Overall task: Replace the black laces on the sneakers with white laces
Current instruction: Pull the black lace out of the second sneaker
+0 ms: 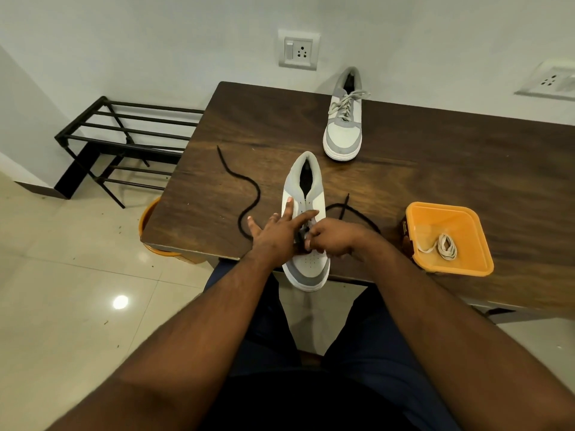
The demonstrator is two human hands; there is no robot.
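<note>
Your left hand [273, 231] rests spread on the sneaker [306, 225], steadying it. Your right hand [329, 237] pinches the black lace [249, 206] at the lowest eyelets, apparently to pull it free.

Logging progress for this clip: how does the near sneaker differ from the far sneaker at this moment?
The far sneaker is fully laced with a white lace; the near sneaker has its upper eyelets bare, and a black lace trails from it across the table. The far sneaker stands untouched by the wall; the near sneaker sits at the table's front edge with the left hand resting on it and the right hand pinching at its lacing. Both are grey and white, toes toward the camera.
</note>
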